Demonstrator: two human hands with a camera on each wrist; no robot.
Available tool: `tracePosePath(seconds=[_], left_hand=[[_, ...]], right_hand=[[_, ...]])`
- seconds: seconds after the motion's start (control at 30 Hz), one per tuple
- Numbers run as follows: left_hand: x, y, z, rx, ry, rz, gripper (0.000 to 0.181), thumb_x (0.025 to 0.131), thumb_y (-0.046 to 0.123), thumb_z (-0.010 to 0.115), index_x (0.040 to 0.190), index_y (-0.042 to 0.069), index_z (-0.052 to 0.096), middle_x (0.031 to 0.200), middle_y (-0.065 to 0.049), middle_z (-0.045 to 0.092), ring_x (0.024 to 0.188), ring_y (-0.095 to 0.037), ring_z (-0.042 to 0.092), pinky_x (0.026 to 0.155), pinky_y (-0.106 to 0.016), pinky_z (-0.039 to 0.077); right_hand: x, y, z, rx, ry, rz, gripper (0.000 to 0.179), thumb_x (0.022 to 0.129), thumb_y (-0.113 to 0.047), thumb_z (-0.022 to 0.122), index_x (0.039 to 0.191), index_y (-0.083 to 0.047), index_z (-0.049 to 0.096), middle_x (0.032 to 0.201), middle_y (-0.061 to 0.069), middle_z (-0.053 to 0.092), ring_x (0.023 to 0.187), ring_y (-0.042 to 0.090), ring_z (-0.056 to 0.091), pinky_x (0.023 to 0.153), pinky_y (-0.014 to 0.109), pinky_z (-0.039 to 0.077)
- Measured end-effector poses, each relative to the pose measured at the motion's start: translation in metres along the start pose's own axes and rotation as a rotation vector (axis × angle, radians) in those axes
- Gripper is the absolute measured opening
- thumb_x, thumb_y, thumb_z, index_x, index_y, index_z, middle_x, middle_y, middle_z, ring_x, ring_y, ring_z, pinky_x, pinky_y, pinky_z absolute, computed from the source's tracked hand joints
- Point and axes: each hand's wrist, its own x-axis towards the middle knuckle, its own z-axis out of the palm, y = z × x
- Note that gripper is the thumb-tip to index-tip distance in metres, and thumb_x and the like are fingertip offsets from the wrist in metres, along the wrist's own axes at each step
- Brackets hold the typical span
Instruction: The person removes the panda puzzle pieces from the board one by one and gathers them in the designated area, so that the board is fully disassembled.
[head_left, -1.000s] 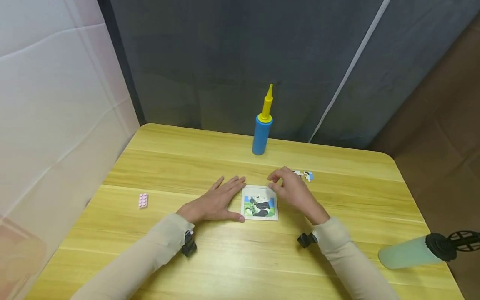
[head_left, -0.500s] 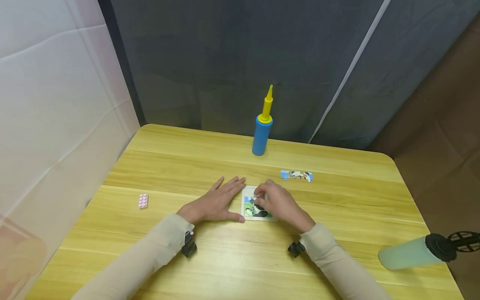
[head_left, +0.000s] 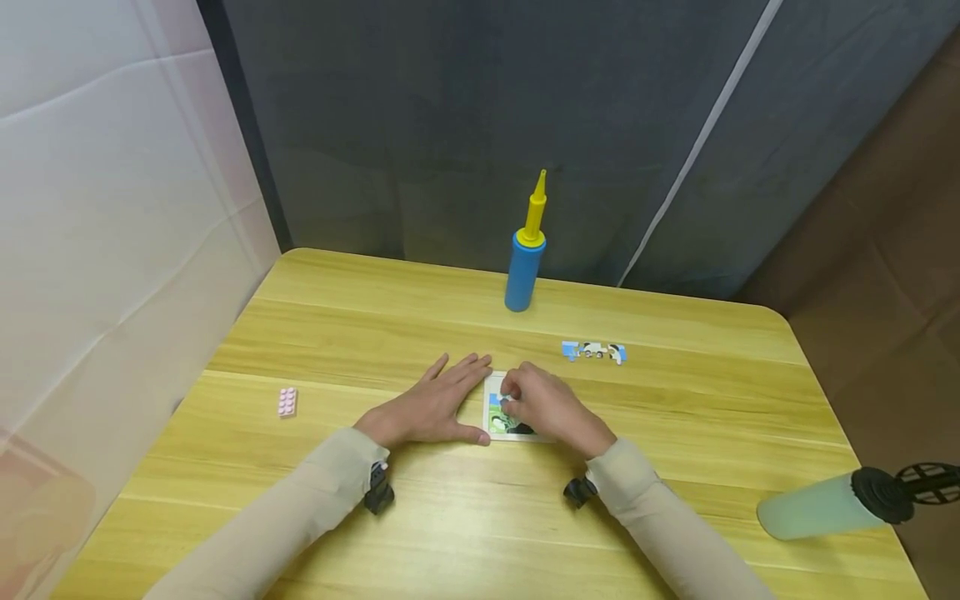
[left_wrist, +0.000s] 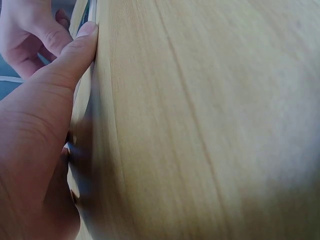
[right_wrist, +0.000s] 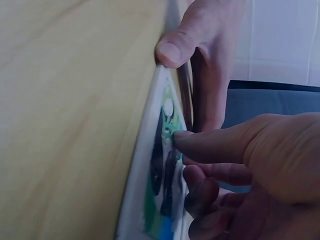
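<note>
A wood-grained table [head_left: 450, 542] in yellow-brown tones, its two far corners rounded, stands enclosed by hanging cloth; beyond its far edge drops a dark grey curtain [head_left: 450, 125], crossed by a slanting white strip [head_left: 705, 133] that reaches down to the table's far edge. To the table's left hangs a white sheet [head_left: 112, 208] (lightly creased, with a faint pinkish-orange tint low down), edged by a dark band [head_left: 243, 125] near the table's far left corner; to its right falls brown cloth [head_left: 862, 250]; pale glare brightens the table's near middle.
</note>
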Motion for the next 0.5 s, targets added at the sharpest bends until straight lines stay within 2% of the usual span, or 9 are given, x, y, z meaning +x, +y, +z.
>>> tracePosePath(seconds=[0.2, 0.5], left_hand=[[-0.0002, 0.0007, -0.0006, 0.002, 0.001, 0.005, 0.112, 0.091, 0.071, 0.071, 0.17, 0.009, 0.024, 0.182, -0.005, 0.015, 0.17, -0.028, 0.011, 0.138, -0.062, 0.001], [-0.001, 0.003, -0.0029, 0.002, 0.005, 0.008, 0.111, 0.091, 0.07, 0.072, 0.17, 0.008, 0.024, 0.182, -0.005, 0.015, 0.17, -0.029, 0.012, 0.138, -0.062, 0.001]], right_hand=[[0.0028, -0.0058, -0.0045, -0.005, -0.044, 0.014, 0.017, 0.099, -0.016, 0.076, 0.113, -0.006, 0.074, 0.106, 0.004, 0.066, 0.09, 0.017, 0.061, 0.084, 0.038, 0.057], [0.0009, -0.0044, -0.0043, 0.02, -0.039, 0.014, 0.015, 0.1, -0.017, 0.075, 0.112, -0.009, 0.069, 0.106, 0.004, 0.062, 0.089, 0.018, 0.059, 0.081, 0.035, 0.054]])
